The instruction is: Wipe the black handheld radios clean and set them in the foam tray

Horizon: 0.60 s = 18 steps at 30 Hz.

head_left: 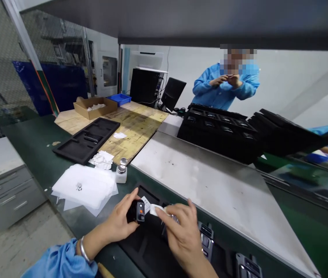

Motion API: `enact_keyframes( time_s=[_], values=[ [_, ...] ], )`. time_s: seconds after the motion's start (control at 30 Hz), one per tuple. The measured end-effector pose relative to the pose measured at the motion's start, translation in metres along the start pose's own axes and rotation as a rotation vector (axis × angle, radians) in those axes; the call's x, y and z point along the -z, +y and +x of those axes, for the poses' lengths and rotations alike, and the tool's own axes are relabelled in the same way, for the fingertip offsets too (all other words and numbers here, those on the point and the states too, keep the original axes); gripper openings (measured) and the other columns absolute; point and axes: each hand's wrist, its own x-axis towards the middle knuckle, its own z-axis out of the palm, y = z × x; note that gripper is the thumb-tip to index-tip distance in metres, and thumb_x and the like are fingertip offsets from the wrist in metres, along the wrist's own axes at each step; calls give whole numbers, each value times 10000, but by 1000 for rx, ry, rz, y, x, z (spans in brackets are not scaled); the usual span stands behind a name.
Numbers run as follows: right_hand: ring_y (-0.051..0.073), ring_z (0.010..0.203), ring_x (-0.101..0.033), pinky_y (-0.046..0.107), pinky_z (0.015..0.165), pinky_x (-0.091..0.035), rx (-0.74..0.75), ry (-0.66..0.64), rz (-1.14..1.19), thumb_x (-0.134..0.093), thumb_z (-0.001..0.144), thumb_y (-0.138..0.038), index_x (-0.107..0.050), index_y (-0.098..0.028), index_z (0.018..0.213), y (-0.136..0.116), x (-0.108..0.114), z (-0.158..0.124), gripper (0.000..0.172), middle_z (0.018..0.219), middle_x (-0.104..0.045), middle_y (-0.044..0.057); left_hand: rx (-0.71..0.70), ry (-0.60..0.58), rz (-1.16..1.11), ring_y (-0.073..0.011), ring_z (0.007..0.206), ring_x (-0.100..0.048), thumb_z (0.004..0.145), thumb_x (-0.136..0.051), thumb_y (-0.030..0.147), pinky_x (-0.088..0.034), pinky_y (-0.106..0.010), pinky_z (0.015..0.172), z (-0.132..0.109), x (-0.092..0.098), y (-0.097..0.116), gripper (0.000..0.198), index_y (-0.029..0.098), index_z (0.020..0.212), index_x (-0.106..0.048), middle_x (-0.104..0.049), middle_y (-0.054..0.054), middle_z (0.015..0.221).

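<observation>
On the green desk in front of me lies a black tray, and just above its near end my left hand holds a small black switch part upright, fingers curled round it. My right hand sits just to its right, fingertips pinching a white wipe that touches the part's side.

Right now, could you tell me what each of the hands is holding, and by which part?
The left hand grips a small black part around its sides. The right hand pinches a white wipe at its end against it.
</observation>
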Motion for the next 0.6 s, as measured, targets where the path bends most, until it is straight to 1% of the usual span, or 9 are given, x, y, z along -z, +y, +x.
enact_keyframes(
  time_s=[0.07,0.1,0.17,0.27,0.33,0.43,0.5,0.53,0.6],
  values=[
    [182,859,-518,614,1094,-164,92,-32,35,-472,922,-90,-685,-294,1086,-10,-20,18,338,861,-629,-3,-32,5,-15,-238,1230,-495,684,-576,24,-421,-443,1061,-1,0,-2,1022,322,1540,-103,-491,-71,1323],
    [179,854,-514,628,1102,-129,130,-53,46,-471,928,-104,-687,-294,1088,-10,-27,23,329,856,-635,-8,-46,11,-19,-243,1238,-491,675,-566,15,-422,-452,1062,-2,0,-3,1028,321,1540,-101,-486,-76,1332],
    [181,862,-512,642,1108,-86,162,-85,34,-468,931,-120,-687,-292,1096,-3,-33,26,323,860,-647,-9,-69,22,-25,-256,1262,-476,666,-554,9,-417,-473,1070,-4,1,-5,1030,311,1540,-100,-471,-90,1359],
    [191,882,-506,633,1114,-58,149,-134,-88,-454,903,-86,-687,-306,1094,15,-28,23,373,874,-657,-7,-67,10,-45,-250,1259,-483,680,-548,12,-411,-469,1082,-7,3,-7,1013,292,1541,-95,-491,-93,1342],
    [189,876,-504,619,1116,-70,123,-140,-163,-447,877,-50,-684,-319,1097,20,-23,24,421,871,-655,-6,-48,-8,-56,-237,1247,-495,696,-542,15,-416,-451,1083,-8,3,-8,1001,290,1543,-83,-508,-86,1323],
    [189,875,-519,633,1114,-79,156,-177,-108,-473,860,-61,-681,-327,1109,10,-23,28,419,870,-653,-8,-30,-20,-46,-246,1267,-481,700,-544,26,-403,-461,1098,-7,4,-11,1005,285,1546,-66,-494,-89,1352],
    [184,879,-530,634,1120,-64,209,-235,-38,-484,863,-76,-675,-335,1120,3,-26,30,412,869,-656,-19,-37,-22,-40,-251,1275,-475,702,-544,31,-400,-468,1103,-5,4,-12,1007,283,1547,-57,-490,-90,1360],
    [180,881,-531,630,1124,-57,215,-252,-29,-478,864,-70,-672,-339,1128,2,-27,30,423,873,-660,-23,-37,-19,-41,-249,1274,-477,706,-542,33,-401,-464,1102,-5,4,-12,1002,286,1547,-60,-492,-87,1359],
    [176,881,-524,623,1123,-53,181,-239,-74,-461,864,-45,-672,-341,1123,6,-25,28,446,872,-662,-26,-27,-12,-44,-240,1264,-485,711,-543,34,-408,-448,1098,-3,4,-11,994,294,1546,-70,-493,-80,1354]
  ],
)
